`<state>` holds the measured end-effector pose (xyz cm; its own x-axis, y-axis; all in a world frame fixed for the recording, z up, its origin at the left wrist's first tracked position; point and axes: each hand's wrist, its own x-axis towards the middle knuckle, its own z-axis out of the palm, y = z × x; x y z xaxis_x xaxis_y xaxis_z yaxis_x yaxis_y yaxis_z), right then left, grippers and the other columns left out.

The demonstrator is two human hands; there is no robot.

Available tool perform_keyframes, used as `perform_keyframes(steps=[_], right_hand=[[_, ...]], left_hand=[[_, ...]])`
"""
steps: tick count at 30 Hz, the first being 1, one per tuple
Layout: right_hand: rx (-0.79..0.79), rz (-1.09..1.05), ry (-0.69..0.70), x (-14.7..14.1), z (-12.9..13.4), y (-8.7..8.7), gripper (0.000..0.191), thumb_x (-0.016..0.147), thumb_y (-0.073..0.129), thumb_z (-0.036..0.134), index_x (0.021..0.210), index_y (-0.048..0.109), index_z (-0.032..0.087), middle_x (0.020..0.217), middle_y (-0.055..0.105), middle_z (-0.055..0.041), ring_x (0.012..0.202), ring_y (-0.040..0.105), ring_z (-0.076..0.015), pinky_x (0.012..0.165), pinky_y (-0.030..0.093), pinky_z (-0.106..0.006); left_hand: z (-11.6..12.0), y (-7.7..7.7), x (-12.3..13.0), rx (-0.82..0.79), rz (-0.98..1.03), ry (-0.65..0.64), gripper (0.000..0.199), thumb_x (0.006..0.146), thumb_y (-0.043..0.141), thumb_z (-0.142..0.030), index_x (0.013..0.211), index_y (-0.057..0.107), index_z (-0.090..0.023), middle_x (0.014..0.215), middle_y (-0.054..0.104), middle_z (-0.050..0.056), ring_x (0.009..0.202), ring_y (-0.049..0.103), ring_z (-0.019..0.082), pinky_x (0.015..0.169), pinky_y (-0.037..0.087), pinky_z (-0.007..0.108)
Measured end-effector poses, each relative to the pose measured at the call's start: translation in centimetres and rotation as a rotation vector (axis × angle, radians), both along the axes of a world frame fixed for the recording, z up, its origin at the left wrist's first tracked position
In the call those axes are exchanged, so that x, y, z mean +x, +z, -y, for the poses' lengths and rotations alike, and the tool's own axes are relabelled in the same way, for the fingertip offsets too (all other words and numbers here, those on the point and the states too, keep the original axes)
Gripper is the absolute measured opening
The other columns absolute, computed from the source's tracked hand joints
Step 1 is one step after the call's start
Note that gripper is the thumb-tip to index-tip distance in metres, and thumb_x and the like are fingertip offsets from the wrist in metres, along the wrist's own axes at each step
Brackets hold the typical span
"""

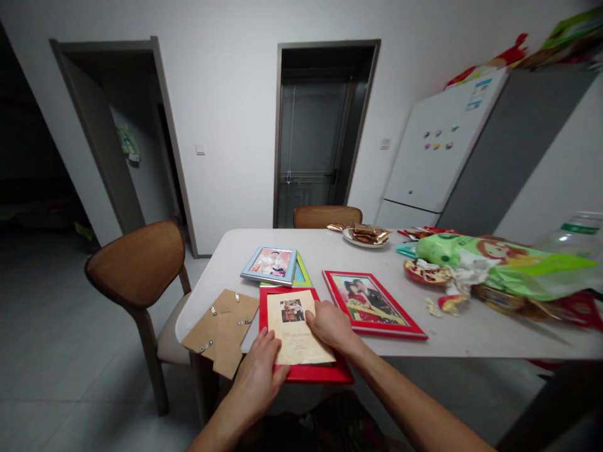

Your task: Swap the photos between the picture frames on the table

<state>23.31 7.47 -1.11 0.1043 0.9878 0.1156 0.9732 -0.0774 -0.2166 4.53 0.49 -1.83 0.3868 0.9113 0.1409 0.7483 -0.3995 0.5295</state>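
Observation:
A cream printed card [301,342] with a small photo near its top lies over a red picture frame [308,375] at the table's front edge. My left hand [260,367] grips the frame's lower left corner, its fingertips touching the card's left edge. Closed at the card's right side, my right hand [330,323] has its fingertips on the card's edge. Just to the right lies a second red picture frame [391,333] holding a couple's photo. Behind, a light blue picture frame [271,279] partly covers a green frame [302,271]. Brown backing boards [229,333] with metal clips overlap at the left.
The white table [325,254] carries a plate [365,242] of gold-wrapped packets at the back. On the right are a green plastic bag [513,260], pomegranate pieces [426,274], tissue and a clear bottle [581,232]. Wooden chairs [141,263] stand left and behind.

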Motion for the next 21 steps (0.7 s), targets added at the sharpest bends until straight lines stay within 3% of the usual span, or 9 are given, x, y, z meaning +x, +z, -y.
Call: perform_keyframes(steps=[4, 7, 10, 13, 17, 19, 21], right_hand=[[0.006, 0.050, 0.005, 0.3, 0.0, -0.5, 0.034, 0.076, 0.039, 0.035, 0.095, 0.057, 0.013, 0.092, 0.058, -0.0135, 0.081, 0.055, -0.0226, 0.064, 0.037, -0.030], [0.096, 0.024, 0.048, 0.0, 0.4, -0.4, 0.033, 0.077, 0.039, 0.033, 0.098, 0.056, 0.014, 0.093, 0.056, -0.0126, 0.083, 0.053, -0.0219, 0.069, 0.037, -0.031], [0.192, -0.061, 0.218, -2.0, 1.3, 0.3, 0.033, 0.077, 0.040, 0.030, 0.103, 0.055, 0.016, 0.096, 0.055, -0.0111, 0.089, 0.049, -0.0208, 0.075, 0.036, -0.031], [0.189, -0.154, 0.416, -5.8, 2.8, 1.1, 0.035, 0.078, 0.041, 0.032, 0.106, 0.054, 0.018, 0.098, 0.055, -0.0095, 0.091, 0.048, -0.0202, 0.079, 0.035, -0.032], [0.158, -0.170, 0.620, -11.4, 4.8, 1.1, 0.051, 0.070, 0.047, 0.052, 0.109, 0.051, 0.021, 0.097, 0.054, -0.0083, 0.091, 0.046, -0.0231, 0.081, 0.032, -0.038], [0.141, -0.158, 0.644, -13.3, 5.3, 0.6, 0.059, 0.062, 0.051, 0.059, 0.105, 0.052, 0.020, 0.097, 0.053, -0.0096, 0.091, 0.044, -0.0257, 0.081, 0.031, -0.042], [0.139, -0.164, 0.631, -14.3, 5.4, 0.0, 0.057, 0.059, 0.056, 0.055, 0.103, 0.053, 0.019, 0.098, 0.051, -0.0102, 0.092, 0.043, -0.0265, 0.082, 0.031, -0.043]], left_hand=[[0.3, 0.6, -2.0, -0.018, 0.073, -0.013, 0.046, 0.072, 0.048, -0.023, 0.117, 0.045, -0.012, 0.130, 0.038, 0.012, 0.122, 0.032, 0.020, 0.101, 0.027, 0.037], [0.0, 0.7, -5.7, 0.041, 0.046, 0.042, 0.050, 0.071, 0.042, -0.016, 0.121, 0.040, -0.015, 0.133, 0.035, 0.009, 0.123, 0.028, 0.018, 0.103, 0.024, 0.038], [-1.1, -0.3, -10.2, 0.116, -0.062, 0.149, 0.059, 0.062, 0.038, -0.006, 0.121, 0.039, -0.014, 0.133, 0.035, 0.009, 0.123, 0.029, 0.019, 0.103, 0.022, 0.039], [-2.5, -2.1, -13.4, 0.146, -0.203, 0.268, 0.058, 0.060, 0.041, -0.007, 0.118, 0.043, -0.010, 0.129, 0.039, 0.012, 0.122, 0.030, 0.024, 0.102, 0.025, 0.040], [-3.4, -3.3, -13.9, 0.185, -0.319, 0.314, 0.051, 0.062, 0.047, -0.012, 0.113, 0.047, -0.008, 0.125, 0.044, 0.015, 0.118, 0.036, 0.027, 0.100, 0.028, 0.040], [-3.4, -3.2, -13.6, 0.200, -0.336, 0.320, 0.049, 0.063, 0.049, -0.016, 0.112, 0.048, -0.008, 0.121, 0.048, 0.014, 0.114, 0.040, 0.026, 0.098, 0.030, 0.039], [-3.3, -2.9, -13.5, 0.207, -0.321, 0.337, 0.047, 0.063, 0.051, -0.019, 0.110, 0.049, -0.010, 0.117, 0.051, 0.013, 0.111, 0.043, 0.026, 0.095, 0.033, 0.038]])
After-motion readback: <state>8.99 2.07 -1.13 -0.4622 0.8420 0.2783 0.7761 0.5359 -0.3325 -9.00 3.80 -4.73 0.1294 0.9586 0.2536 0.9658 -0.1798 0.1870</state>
